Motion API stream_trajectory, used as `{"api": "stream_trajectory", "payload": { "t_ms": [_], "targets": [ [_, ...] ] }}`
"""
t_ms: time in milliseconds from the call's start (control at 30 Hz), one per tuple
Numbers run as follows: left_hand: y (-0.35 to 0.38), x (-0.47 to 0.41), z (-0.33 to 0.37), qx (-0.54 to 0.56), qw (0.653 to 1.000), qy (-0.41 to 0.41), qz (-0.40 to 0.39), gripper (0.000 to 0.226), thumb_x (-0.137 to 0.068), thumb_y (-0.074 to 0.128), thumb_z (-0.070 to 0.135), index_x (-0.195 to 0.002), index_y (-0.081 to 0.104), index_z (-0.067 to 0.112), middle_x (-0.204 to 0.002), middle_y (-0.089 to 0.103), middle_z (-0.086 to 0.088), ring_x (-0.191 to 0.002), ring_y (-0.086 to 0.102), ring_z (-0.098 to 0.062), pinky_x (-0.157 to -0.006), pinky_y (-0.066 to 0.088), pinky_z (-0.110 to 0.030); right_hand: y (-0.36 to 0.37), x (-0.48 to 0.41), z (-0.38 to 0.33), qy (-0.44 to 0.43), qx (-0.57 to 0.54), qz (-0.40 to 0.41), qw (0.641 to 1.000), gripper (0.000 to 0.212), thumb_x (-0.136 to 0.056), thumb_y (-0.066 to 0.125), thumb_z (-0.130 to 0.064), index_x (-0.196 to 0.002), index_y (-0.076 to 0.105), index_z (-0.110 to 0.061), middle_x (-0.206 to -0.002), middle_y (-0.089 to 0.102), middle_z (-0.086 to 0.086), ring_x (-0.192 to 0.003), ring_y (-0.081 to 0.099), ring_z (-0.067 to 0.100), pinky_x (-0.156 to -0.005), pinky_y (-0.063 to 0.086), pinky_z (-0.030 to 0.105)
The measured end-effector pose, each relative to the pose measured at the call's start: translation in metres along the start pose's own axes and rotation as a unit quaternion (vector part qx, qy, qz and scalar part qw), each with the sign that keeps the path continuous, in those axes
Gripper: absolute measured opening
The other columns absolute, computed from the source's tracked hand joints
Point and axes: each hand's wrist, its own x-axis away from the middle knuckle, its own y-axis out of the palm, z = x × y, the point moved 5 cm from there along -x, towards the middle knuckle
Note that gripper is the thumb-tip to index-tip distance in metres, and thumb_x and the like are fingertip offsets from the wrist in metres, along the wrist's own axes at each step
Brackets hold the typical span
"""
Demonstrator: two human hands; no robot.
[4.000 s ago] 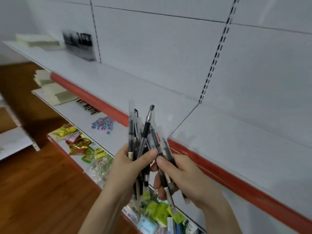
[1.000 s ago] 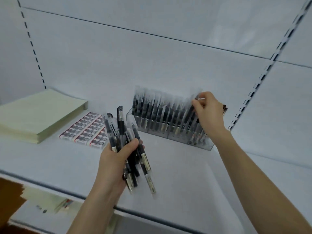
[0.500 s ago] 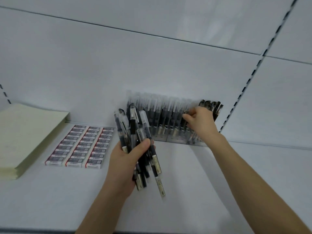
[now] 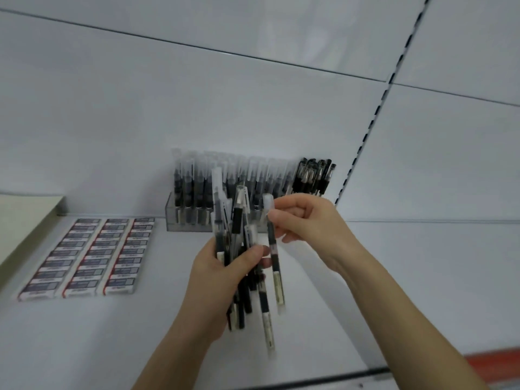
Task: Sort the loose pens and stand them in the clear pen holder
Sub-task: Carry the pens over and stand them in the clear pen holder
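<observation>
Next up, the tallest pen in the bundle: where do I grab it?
Pinch the tallest pen by its clear cap, from above: it stands clear of the bundle there, while the left hand wraps its lower barrel. The right hand must first place its pinched pen.

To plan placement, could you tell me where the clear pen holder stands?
Head view: the pen holder stands against the back wall, right of the erasers, behind the left hand and right hand.

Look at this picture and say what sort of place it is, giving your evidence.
Most likely a stationery shop's display shelf. The back wall carries a slotted upright as shop shelving does, a clear pen holder is packed with matching pens, and identical small boxes lie in neat rows beside it.
</observation>
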Motion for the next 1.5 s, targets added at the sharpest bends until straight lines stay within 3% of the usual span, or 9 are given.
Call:
{"api": "stream_trajectory", "payload": {
  "t_ms": [133,233,300,400,700,1000,1367,1433,1500],
  "targets": [
    [-0.005,-0.002,0.0,0.03,0.999,-0.016,0.013,0.016,-0.082,0.061,0.006,-0.098,0.06,0.002,-0.078,0.074,-0.007,-0.069,0.071,-0.015,-0.055,0.057,-0.025,-0.034,-0.014,-0.008,-0.012,-0.033,0.093,0.995,0.014,-0.081,0.066,-0.004,-0.086,0.06,-0.016,-0.055,0.066,0.0,-0.053,0.064,0.013,-0.056,0.056,0.024],
    [-0.011,-0.003,0.002,0.043,0.998,-0.017,0.031,0.015,-0.082,0.061,0.007,-0.096,0.061,0.004,-0.077,0.074,-0.005,-0.067,0.071,-0.014,-0.053,0.056,-0.024,-0.064,-0.028,-0.019,-0.084,0.05,0.214,0.972,0.019,-0.082,0.065,-0.009,-0.082,0.056,-0.026,-0.064,0.065,-0.003,-0.064,0.066,0.021,-0.07,0.058,0.038],
    [-0.015,-0.005,0.004,0.048,0.998,-0.012,0.042,0.014,-0.08,0.061,0.008,-0.094,0.061,0.005,-0.076,0.074,-0.005,-0.067,0.071,-0.014,-0.053,0.056,-0.024,-0.072,-0.039,-0.026,-0.116,0.102,0.248,0.956,0.011,-0.084,0.061,-0.016,-0.082,0.056,-0.026,-0.076,0.064,-0.002,-0.07,0.068,0.023,-0.076,0.057,0.042],
    [-0.017,-0.007,0.009,0.059,0.997,-0.004,0.051,0.012,-0.081,0.061,0.008,-0.093,0.061,0.007,-0.074,0.072,-0.005,-0.066,0.07,-0.013,-0.053,0.055,-0.024,-0.07,-0.056,-0.029,-0.136,0.157,0.239,0.949,0.002,-0.088,0.056,-0.017,-0.087,0.057,-0.017,-0.077,0.063,-0.003,-0.073,0.069,0.019,-0.079,0.056,0.042],
    [-0.023,-0.009,0.011,0.06,0.996,0.009,0.062,0.013,-0.08,0.062,0.009,-0.093,0.061,0.006,-0.072,0.072,-0.005,-0.066,0.07,-0.013,-0.052,0.054,-0.023,-0.054,-0.078,-0.029,-0.156,0.261,0.203,0.931,0.014,-0.089,0.051,-0.011,-0.085,0.062,-0.002,-0.08,0.069,0.016,-0.08,0.067,0.031,-0.079,0.053,0.048],
    [-0.022,-0.008,0.012,0.066,0.996,0.01,0.059,0.017,-0.08,0.062,0.008,-0.097,0.06,0.005,-0.074,0.072,-0.006,-0.064,0.07,-0.012,-0.052,0.055,-0.023,-0.037,-0.082,0.011,-0.087,0.298,0.162,0.937,0.021,-0.092,0.051,-0.01,-0.08,0.063,0.004,-0.08,0.069,0.019,-0.076,0.068,0.03,-0.08,0.053,0.046],
    [-0.021,-0.006,0.014,0.058,0.997,0.014,0.05,0.023,-0.074,0.066,0.011,-0.095,0.061,0.005,-0.068,0.071,-0.002,-0.065,0.071,-0.014,-0.052,0.054,-0.021,-0.039,-0.067,0.018,-0.085,0.223,0.187,0.953,0.016,-0.09,0.058,-0.018,-0.086,0.066,-0.004,-0.079,0.069,0.011,-0.074,0.069,0.019,-0.079,0.056,0.041],
    [-0.02,-0.006,0.014,0.058,0.997,0.016,0.047,0.021,-0.073,0.066,0.013,-0.092,0.062,0.006,-0.069,0.071,-0.003,-0.066,0.071,-0.014,-0.054,0.055,-0.022,-0.038,-0.058,0.01,-0.085,0.188,0.198,0.958,0.016,-0.089,0.059,-0.022,-0.086,0.065,-0.008,-0.074,0.069,0.004,-0.066,0.069,0.011,-0.074,0.057,0.035],
    [-0.02,-0.006,0.015,0.055,0.997,0.02,0.042,0.021,-0.071,0.066,0.013,-0.09,0.062,0.007,-0.07,0.072,-0.003,-0.067,0.071,-0.015,-0.056,0.057,-0.023,-0.026,-0.044,-0.003,-0.088,0.105,0.149,0.979,0.015,-0.088,0.061,-0.024,-0.081,0.066,-0.01,-0.071,0.069,0.003,-0.06,0.068,0.008,-0.064,0.057,0.027]
  ]
}}
